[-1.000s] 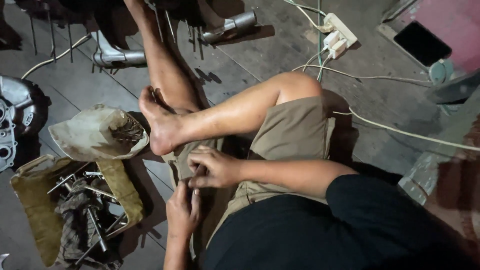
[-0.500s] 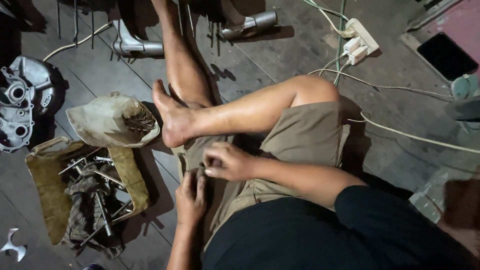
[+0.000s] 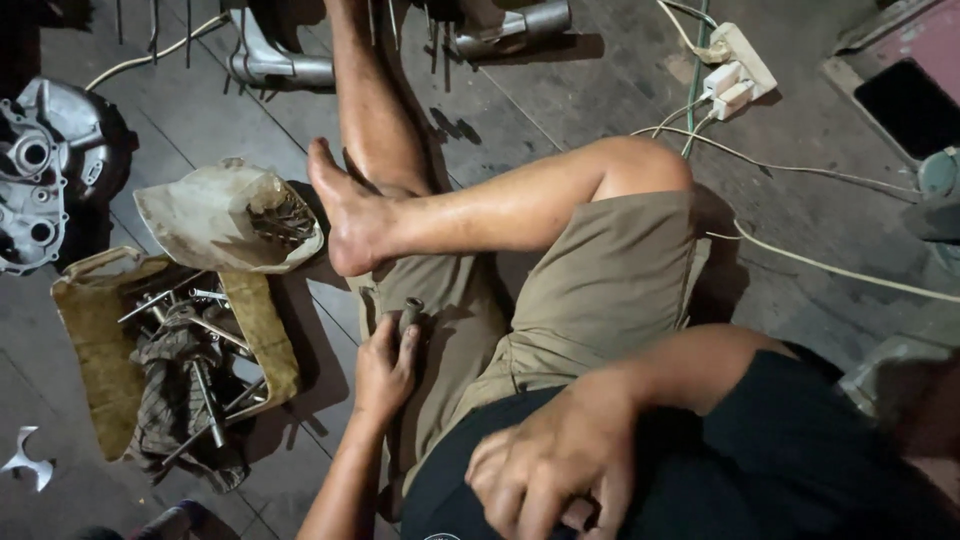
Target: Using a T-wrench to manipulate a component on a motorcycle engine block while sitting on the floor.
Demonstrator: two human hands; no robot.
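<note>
The right hand (image 3: 550,470) had pulled back to the waist, loosely curled, empty. The left hand (image 3: 385,365) pinched a small metal bolt (image 3: 410,312) on the thigh; it could roll off toward the tool tray (image 3: 90,340) beyond.

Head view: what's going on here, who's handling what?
A person sits on the wooden plank floor, one leg crossed over the other. Their left hand pinches a small dark metal cylinder upright against the khaki shorts. The right hand rests near the waist, apparently empty. Beside them lie a shallow tan tray of steel tools and a grey engine casing.
</note>
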